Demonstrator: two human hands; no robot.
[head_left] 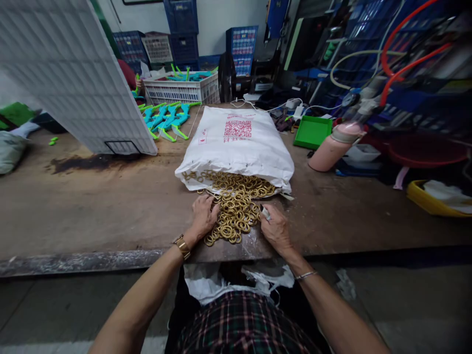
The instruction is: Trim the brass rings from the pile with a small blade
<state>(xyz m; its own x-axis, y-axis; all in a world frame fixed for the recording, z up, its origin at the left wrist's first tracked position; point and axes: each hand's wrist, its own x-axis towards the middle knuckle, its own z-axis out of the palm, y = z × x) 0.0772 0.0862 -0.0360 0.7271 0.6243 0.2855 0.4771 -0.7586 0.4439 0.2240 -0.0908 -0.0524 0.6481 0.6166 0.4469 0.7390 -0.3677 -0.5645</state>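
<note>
A heap of brass-coloured rings (236,211) spills from the mouth of a white woven sack (250,147) onto the wooden table. At the left edge of the heap rests my left hand (202,216), its thumb and fingers apart and touching the rings. My right hand (276,228) is on the other side, closed around a small pale tool with a dark end (265,212); its exact kind is not clear. That hand's fingertips are close to the rings. More rings lie inside the sack, partly hidden by its upper layer.
A white ribbed panel (84,83) stands on the left. Behind it are turquoise and lime-green toy bows (167,118) and a white crate (180,91). To the right are a green tray (313,132), a pink bottle (334,147) and a yellow tray (435,199). A person's hand (139,84) shows behind the panel.
</note>
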